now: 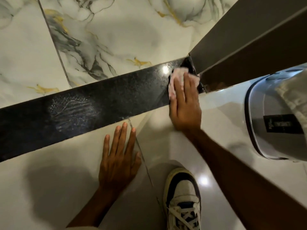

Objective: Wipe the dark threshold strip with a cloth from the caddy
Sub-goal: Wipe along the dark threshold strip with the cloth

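Observation:
The dark threshold strip (103, 103) runs diagonally across the floor, from the lower left up to the door frame at the right. My right hand (185, 103) lies flat on a pale pink cloth (177, 74), pressing it onto the strip's right end beside the frame. Most of the cloth is hidden under my palm and fingers. Wet streaks (71, 110) show on the strip's left part. My left hand (119, 156) rests flat on the white floor tile just below the strip, fingers spread, holding nothing.
A brown door frame (245, 40) rises at the upper right. A grey plastic caddy or bucket (272, 120) with a cloth draped in it stands at the right edge. My white and dark sneaker (182, 200) is planted at the bottom. Marbled tiles (116, 30) lie beyond the strip.

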